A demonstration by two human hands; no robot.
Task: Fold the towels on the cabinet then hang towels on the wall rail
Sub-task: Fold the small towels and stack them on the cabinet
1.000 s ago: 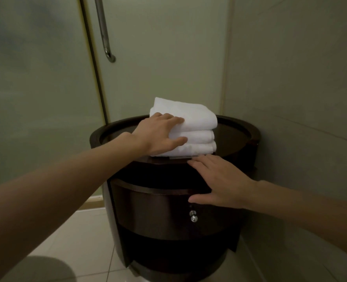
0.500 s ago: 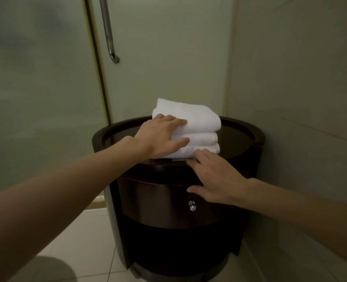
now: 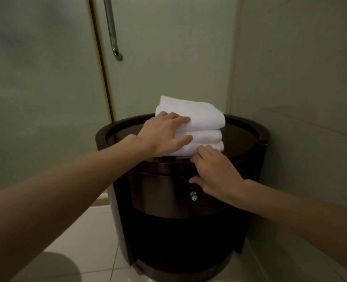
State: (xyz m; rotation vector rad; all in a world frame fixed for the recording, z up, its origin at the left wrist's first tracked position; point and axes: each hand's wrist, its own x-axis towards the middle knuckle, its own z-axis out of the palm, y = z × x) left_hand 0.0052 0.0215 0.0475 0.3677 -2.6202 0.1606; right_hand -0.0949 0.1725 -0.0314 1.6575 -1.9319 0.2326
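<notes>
White towel stack (image 3: 203,119), folds running left-right on cabinet (image 3: 247,127). Left grip (image 3: 164,135) flat on top, clasping nothing; right grip (image 3: 215,171) lower, loose fingertips touching bottom towel (image 3: 209,146).

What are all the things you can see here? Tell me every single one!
towels: three, white, folded and stacked on the cabinet
cabinet: one, dark brown, round, in the corner
knob: one, silver, on the cabinet's front
door: one, frosted pale green glass, behind the cabinet
handle: one, silver, upright on the door
wall: one, pale grey-green, right of the cabinet
floor: pale tiles, under the cabinet
left hand: one, fingers flat on the top towel, thumb against the stack's front
right hand: one, fingertips touching the bottom towel at the cabinet's front edge
</notes>
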